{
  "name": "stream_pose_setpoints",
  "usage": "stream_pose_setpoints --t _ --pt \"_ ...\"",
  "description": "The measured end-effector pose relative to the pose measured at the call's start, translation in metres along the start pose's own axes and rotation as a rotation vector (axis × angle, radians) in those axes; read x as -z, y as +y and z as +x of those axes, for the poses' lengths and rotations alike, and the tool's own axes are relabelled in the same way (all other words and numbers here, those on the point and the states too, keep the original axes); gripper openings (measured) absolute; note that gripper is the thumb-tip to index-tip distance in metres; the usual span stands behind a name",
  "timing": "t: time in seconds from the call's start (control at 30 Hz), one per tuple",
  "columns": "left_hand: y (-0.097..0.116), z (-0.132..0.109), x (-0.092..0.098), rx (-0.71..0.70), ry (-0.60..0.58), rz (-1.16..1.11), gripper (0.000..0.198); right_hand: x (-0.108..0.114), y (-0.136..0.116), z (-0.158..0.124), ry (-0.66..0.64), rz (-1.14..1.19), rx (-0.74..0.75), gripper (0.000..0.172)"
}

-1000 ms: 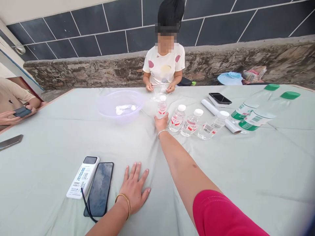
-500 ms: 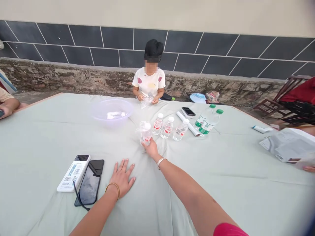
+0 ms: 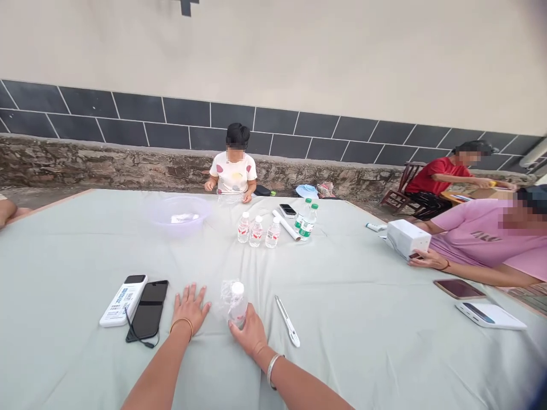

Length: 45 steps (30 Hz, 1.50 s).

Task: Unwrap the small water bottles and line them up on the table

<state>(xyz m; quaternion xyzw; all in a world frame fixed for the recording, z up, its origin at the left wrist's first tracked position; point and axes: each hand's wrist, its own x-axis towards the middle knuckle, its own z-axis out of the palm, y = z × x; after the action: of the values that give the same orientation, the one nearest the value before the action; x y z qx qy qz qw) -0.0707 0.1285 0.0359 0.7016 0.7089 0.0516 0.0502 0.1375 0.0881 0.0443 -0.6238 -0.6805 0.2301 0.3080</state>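
Note:
My right hand [image 3: 250, 333] is wrapped round a small clear bottle [image 3: 237, 307] with a white cap. Crumpled clear plastic film [image 3: 226, 293] clings to the bottle's left side. Flat on the pale green tablecloth [image 3: 213, 370], fingers spread, lies my left hand [image 3: 189, 310], holding nothing. A black phone [image 3: 149, 310] and a white power bank [image 3: 123, 300] with a short cable are left of it. Three similar bottles [image 3: 256, 232] stand farther back. To the right of my right hand is a white utility knife [image 3: 288, 322].
A translucent purple basin [image 3: 182, 223] holds something white. Two green-capped bottles [image 3: 308, 223] stand beside a white roll [image 3: 286, 225] and a phone [image 3: 288, 210]. A person sits across; another at right holds a white box [image 3: 408, 238], near a phone [image 3: 459, 288].
My right hand has drawn the film-covered bottle nearer, beside my left hand. The view has tilted up and shifted right, showing the knife and more people. The person across has parted their hands.

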Motion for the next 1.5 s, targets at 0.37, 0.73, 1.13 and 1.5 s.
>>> stream_pose_setpoints --t 0.37,0.73,1.13,1.5 --pt "0.001 -0.006 0.004 0.028 -0.087 0.11 0.059 -0.001 -0.002 -0.001 -0.052 -0.021 0.029 0.03" --pt "0.001 -0.007 0.003 0.034 -0.08 0.103 0.06 -0.001 -0.004 -0.001 -0.073 -0.047 0.018 0.037" --pt "-0.004 -0.011 0.01 0.051 -0.055 -0.255 0.053 0.0 -0.008 0.006 -0.059 -0.031 -0.037 0.033" --pt "0.057 -0.063 0.001 -0.038 0.148 -0.609 0.04 0.024 -0.012 0.024 -0.161 0.059 -0.231 0.049"
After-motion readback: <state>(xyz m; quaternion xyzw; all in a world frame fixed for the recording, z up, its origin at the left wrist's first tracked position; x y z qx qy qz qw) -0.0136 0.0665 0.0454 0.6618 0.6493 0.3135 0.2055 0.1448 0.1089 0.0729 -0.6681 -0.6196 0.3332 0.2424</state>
